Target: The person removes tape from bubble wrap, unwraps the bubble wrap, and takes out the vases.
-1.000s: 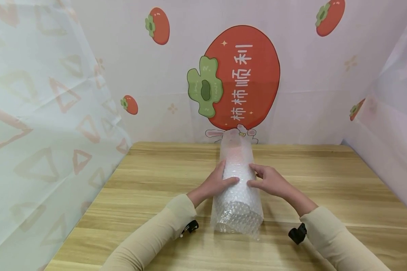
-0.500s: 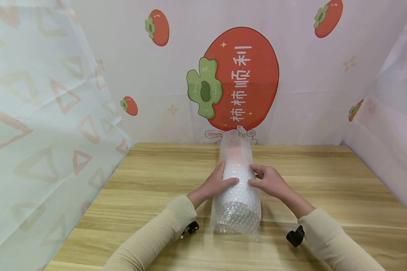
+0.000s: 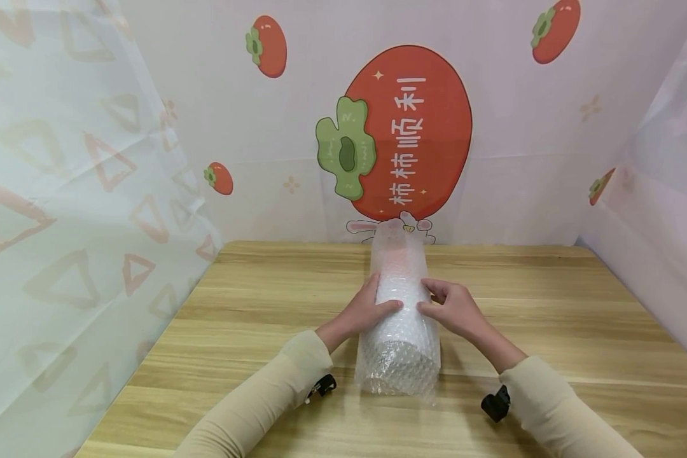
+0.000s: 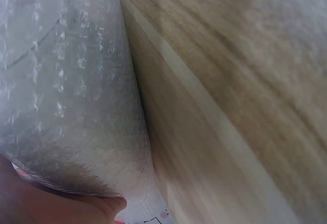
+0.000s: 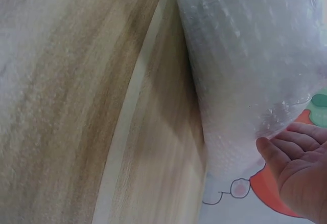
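A whitish cylinder wrapped in clear bubble wrap lies lengthwise at the middle of the table, its loose, crinkled end toward me. What is inside cannot be made out, though a thin dark curved line shows through in both wrist views. My left hand holds the bundle's left side, thumb on top and fingers going down behind it. On the right side, my right hand touches the wrap with thumb and forefinger tips, set apart. In the right wrist view, the fingers of that right hand are fairly straight.
The wooden table spreads out on both sides of the bundle. A white backdrop with printed red persimmons stands at the table's far edge. Patterned sheets hang at left and right.
My right wrist and forearm have shifted slightly left and down. The near end of the wrap has drawn in slightly on its right side. Both hands keep their places on the bundle.
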The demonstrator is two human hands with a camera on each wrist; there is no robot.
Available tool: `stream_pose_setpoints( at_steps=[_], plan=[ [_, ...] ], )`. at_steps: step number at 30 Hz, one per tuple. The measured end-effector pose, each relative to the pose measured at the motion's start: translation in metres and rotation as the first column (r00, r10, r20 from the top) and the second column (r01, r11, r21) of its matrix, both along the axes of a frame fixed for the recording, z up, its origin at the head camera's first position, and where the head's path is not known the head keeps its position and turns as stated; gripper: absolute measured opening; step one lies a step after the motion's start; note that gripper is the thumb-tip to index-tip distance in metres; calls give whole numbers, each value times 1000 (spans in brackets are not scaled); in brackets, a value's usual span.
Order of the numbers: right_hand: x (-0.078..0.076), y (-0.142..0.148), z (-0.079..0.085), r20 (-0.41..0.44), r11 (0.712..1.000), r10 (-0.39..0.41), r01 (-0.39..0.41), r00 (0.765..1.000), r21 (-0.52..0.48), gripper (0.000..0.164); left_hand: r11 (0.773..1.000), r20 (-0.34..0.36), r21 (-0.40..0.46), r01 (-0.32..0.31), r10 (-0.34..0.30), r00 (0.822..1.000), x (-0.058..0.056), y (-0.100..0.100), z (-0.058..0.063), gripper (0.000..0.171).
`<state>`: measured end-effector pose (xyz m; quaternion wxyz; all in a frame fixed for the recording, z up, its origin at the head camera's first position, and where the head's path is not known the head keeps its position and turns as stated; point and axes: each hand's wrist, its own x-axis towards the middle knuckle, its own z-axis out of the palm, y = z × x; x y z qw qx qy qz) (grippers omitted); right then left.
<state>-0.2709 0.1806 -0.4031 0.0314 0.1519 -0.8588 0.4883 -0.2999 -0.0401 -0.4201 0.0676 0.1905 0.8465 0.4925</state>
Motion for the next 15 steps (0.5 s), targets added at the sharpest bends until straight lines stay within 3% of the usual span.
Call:
stream_pose_setpoints(
  at_steps=[15],
  plan=[
    [1, -5, -4, -53, 999, -44, 45, 998, 22, 53, 1000, 12, -11, -10, 11, 1000, -1, 0, 0, 95]
  ],
)
